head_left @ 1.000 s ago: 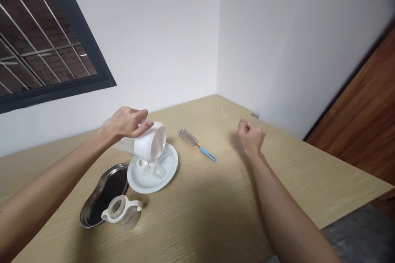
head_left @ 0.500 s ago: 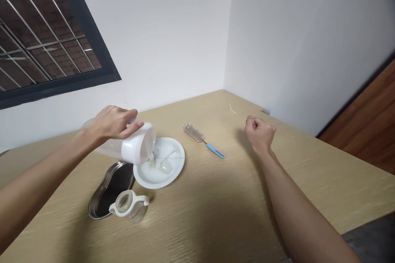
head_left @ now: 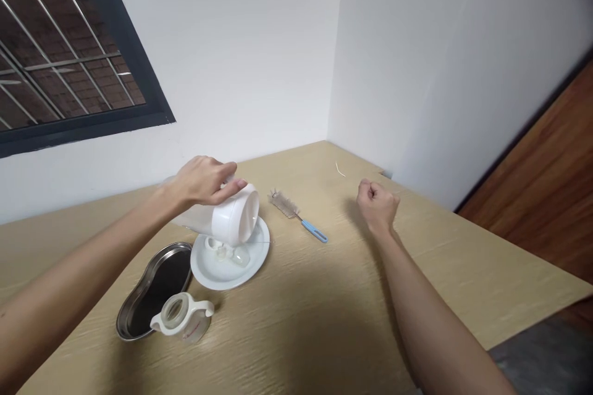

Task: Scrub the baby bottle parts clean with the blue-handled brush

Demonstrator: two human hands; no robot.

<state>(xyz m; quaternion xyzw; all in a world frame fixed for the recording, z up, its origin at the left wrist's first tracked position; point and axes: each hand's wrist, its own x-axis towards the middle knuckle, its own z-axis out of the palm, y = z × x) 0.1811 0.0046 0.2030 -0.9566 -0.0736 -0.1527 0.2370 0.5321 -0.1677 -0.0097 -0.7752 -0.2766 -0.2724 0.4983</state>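
Note:
My left hand [head_left: 208, 180] grips a translucent pitcher with a white rim [head_left: 236, 215], tilted on its side over a white plate [head_left: 222, 274]. Small clear and white bottle parts [head_left: 238, 256] lie on the plate, partly hidden by the pitcher. My right hand [head_left: 377, 205] is a closed fist above the table, with nothing visible in it. Between the hands lies a bottle brush [head_left: 314, 231] with a blue handle. A two-handled bottle [head_left: 188, 319] stands uncapped in front of the plate.
A kidney-shaped metal tray [head_left: 155, 290] sits left of the plate, beside the bottle. A thin white bent piece [head_left: 340, 170] lies near the back corner of the wooden table [head_left: 324, 321]. White walls and a barred window [head_left: 69, 43] stand behind.
My left hand has moved right with the pitcher, which now hangs over the back of the plate. The view has shifted slightly; my right fist keeps its shape.

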